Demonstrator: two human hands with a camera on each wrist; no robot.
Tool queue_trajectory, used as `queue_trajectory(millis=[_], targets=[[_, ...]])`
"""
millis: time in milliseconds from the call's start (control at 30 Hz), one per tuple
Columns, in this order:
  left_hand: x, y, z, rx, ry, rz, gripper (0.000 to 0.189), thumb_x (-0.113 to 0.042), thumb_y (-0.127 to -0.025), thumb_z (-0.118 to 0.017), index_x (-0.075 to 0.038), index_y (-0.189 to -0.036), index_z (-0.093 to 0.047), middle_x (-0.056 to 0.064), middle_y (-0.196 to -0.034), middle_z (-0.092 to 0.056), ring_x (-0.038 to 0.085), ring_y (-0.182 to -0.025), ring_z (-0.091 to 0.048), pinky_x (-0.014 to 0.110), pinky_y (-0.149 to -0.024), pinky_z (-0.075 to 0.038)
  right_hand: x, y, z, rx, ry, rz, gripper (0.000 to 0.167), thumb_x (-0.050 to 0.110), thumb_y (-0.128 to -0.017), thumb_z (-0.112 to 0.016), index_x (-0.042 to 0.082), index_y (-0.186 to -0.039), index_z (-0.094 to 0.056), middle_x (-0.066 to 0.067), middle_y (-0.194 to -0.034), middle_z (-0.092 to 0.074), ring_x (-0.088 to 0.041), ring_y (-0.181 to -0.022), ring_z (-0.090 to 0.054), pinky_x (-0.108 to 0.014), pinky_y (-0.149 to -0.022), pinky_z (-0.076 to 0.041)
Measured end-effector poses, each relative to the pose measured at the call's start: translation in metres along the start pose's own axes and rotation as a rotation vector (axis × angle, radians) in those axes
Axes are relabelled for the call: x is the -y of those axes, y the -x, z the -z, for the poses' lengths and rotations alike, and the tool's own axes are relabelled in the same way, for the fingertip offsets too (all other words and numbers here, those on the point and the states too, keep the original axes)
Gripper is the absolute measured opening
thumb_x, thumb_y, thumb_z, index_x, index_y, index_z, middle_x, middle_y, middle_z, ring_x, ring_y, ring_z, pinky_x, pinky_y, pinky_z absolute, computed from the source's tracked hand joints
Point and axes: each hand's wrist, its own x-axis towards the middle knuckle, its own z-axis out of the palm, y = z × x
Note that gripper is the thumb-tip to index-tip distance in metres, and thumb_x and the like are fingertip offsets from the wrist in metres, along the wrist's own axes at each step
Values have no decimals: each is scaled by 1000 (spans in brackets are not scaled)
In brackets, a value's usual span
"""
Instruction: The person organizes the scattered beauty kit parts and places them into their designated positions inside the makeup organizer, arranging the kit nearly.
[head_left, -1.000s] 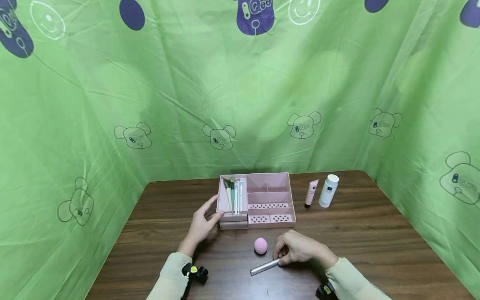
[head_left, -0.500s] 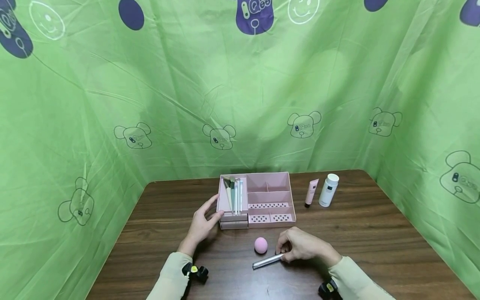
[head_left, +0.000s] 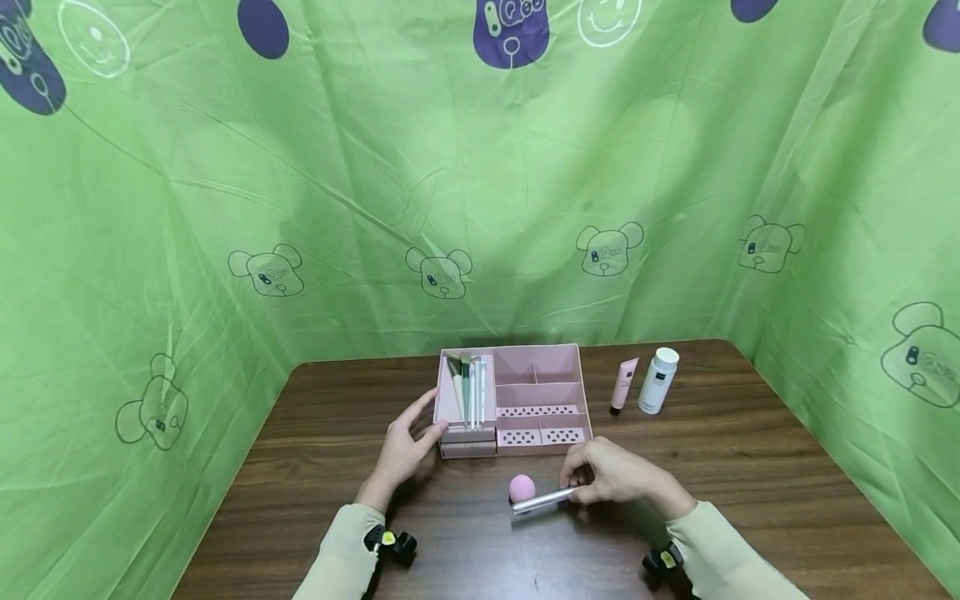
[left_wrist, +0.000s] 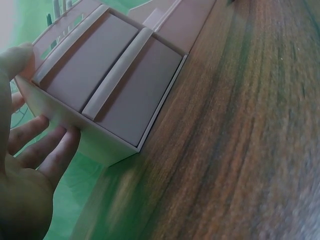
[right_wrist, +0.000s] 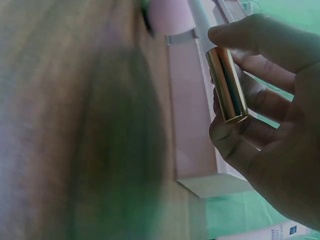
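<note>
In front of the pink organizer point(head_left: 513, 367), your right hand point(head_left: 618, 475) pinches a silver tube point(head_left: 542, 501)

Just by the near right side of the pink ball point(head_left: 522, 487), the tube's long axis runs left to right, its free end pointing left and slightly nearer. Your fingers cover its right end in the head view; the right wrist view bares a shiny, gold-toned end there but cuts off the other end, and part of the ball. You cannot tell whether tube and ball touch. Your left hand point(head_left: 401, 450), thumb and fingers spread, rests on the organizer's near left corner; the left wrist view crops the brushes point(head_left: 466, 393).
</note>
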Motion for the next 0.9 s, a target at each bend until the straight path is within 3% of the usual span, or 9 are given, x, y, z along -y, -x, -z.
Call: queue_trajectory(millis=[133, 567, 900], targets=[[1, 0, 0, -1, 2, -3, 59, -15, -92, -68, -2, -144, -45, 25, -142, -49, 42, -127, -49, 51, -101, -49, -2, -2, 9, -18, -1, -2, 16, 8, -74, -76, 19, -84, -71, 14, -73, -59, 1, -64, -55, -15, -54, -51], [3, 0, 0, 5, 24, 7, 59, -14, -93, -68, 0, -145, -43, 28, -142, -48, 44, -126, -50, 50, -101, -49, -11, -12, 35, -132, 61, 29, 17, 8, -75, -77, 20, -85, -72, 10, -74, -60, -5, -66, -56, -16, -54, -50], [2, 0, 1, 3, 17, 9, 59, -14, -92, -68, -1, -145, -44, 27, -141, -49, 43, -125, -51, 52, -100, -48, -14, -18, 48, -181, 92, -43, 16, 9, -75, -77, 18, -88, -73, 9, -79, -63, -6, -70, -57, -20, -58, -52]])
